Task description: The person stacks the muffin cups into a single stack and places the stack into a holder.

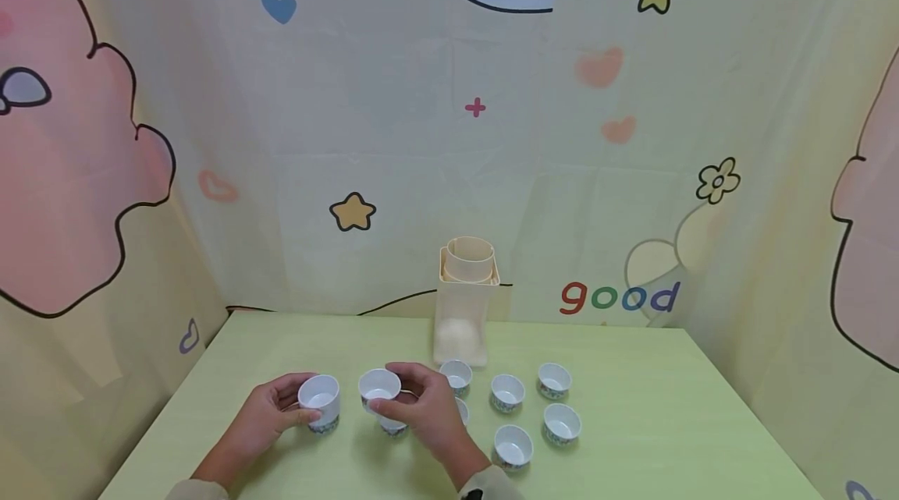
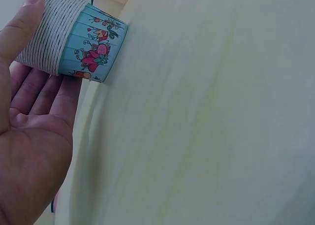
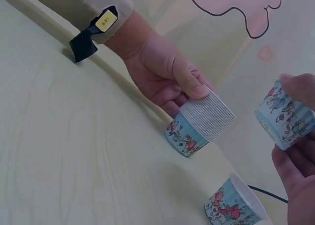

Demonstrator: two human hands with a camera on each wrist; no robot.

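Left grip [image 1: 270, 410] holds a paper-cup stack [image 2: 74, 40], right grip [image 1: 428, 410] one paper cup [image 1: 379, 389]

Too hard a left squeeze could crumple the nested stack; a careless dip of the right grip could topple the standing cup [image 1: 394, 427] just beneath it. The stack is ribbed white above, strawberry-printed light blue below.

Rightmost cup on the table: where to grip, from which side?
I'd pinch the rightmost cup by opposite outer walls just below the rim, coming from above and the right, likely with the right hand once free. It stands mouth up and narrows toward its base, so a grip there should slip less. A farther cup stands behind it, a nearer cup to its left.
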